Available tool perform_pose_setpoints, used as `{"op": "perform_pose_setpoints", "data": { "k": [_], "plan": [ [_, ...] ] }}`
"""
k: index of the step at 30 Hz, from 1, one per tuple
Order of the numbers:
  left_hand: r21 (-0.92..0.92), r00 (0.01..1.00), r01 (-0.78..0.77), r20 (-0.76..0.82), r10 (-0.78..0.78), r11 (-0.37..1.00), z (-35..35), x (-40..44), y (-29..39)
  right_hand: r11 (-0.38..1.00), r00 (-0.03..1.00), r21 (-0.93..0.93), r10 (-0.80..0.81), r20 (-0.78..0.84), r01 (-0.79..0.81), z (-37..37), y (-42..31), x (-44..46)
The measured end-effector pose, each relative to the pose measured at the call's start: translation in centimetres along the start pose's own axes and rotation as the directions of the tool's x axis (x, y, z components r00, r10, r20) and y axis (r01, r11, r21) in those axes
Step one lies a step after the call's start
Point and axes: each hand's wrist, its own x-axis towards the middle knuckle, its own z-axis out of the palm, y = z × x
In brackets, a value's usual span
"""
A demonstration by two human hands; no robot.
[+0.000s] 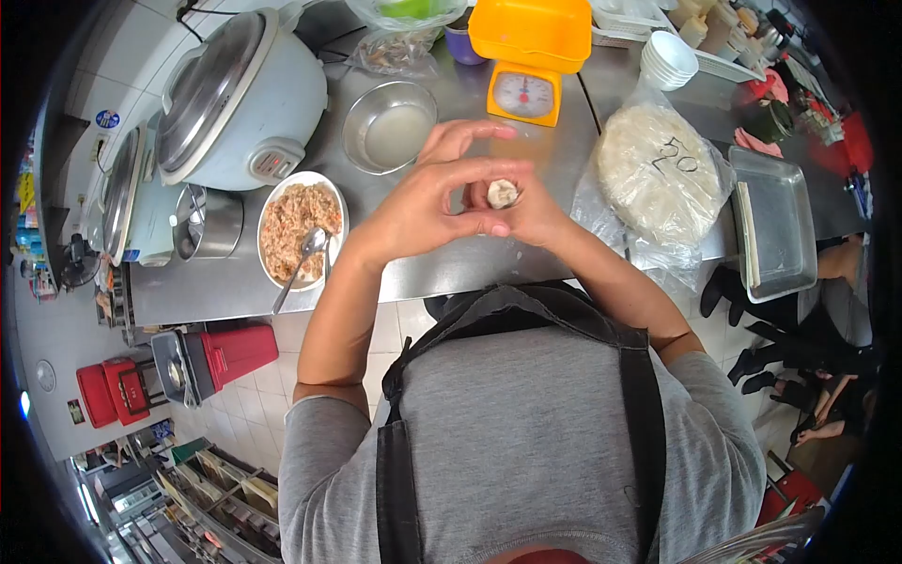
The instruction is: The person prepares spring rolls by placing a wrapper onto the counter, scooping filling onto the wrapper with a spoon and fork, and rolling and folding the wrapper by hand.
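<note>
My right hand (pixel 543 218) is curled around a small pale dumpling (pixel 503 194), whose rounded end shows between the fingers. From the other side my left hand (pixel 427 202) comes close, thumb and forefinger apart and curved around the dumpling; whether they touch it I cannot tell. To the left lies an oval white bowl of minced filling (pixel 299 230) with a metal spoon (pixel 312 246) resting in it. Behind my left hand stands a round metal bowl (pixel 390 127) holding cloudy liquid. On the right, a plastic bag of pale round wrappers (pixel 658 169) carries handwritten marks.
A yellow scale (pixel 526 94) stands at the back beneath a yellow tray (pixel 531 33). Large rice cookers (pixel 244 103) and a steel pot (pixel 211 226) occupy the left. At right are a metal tray (pixel 785 226) and stacked white bowls (pixel 669 58). Another person (pixel 832 414) is at far right.
</note>
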Motion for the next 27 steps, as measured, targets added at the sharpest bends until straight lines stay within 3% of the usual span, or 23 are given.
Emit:
{"op": "perform_pose_setpoints", "data": {
  "k": [4, 7, 13, 16, 19, 22, 27],
  "plan": [
    [-0.047, 0.984, -0.020, 0.176, 0.028, 0.999, -1.0, 1.0, -1.3, 0.998, 0.999, -0.046, 0.035, 0.028, -0.034, 0.2, -0.4, -0.1],
    [-0.079, 0.974, -0.022, 0.222, 0.040, 0.997, -1.4, 1.1, -1.9, 0.998, 0.998, -0.037, 0.050, -0.023, -0.051, 0.3, 0.2, -0.2],
    [-0.105, 0.995, -0.007, 0.100, 0.017, 0.994, -2.3, -0.1, -2.3, 0.981, 0.999, -0.188, 0.041, -0.011, -0.042, 1.2, -1.7, 0.5],
    [-0.072, 0.999, 0.034, 0.013, -0.033, 0.997, -2.5, -0.4, -1.6, 0.998, 0.997, -0.055, -0.006, -0.083, 0.001, 2.0, -0.8, 0.8],
    [-0.041, 0.999, 0.012, -0.048, -0.014, 0.999, -2.4, -0.5, -1.3, 0.982, 0.998, -0.186, 0.022, -0.061, -0.033, 1.8, -0.3, 0.8],
    [-0.005, 0.997, -0.005, -0.074, 0.004, 1.000, -2.2, -1.0, -1.5, 0.996, 0.993, -0.077, 0.039, -0.108, -0.047, 2.6, -0.1, 0.7],
    [0.119, 0.983, 0.019, -0.182, 0.003, 0.993, -1.3, -1.4, -1.0, 0.987, 0.990, -0.152, 0.028, -0.136, -0.048, 2.8, -0.7, 0.4]
  ]
}}
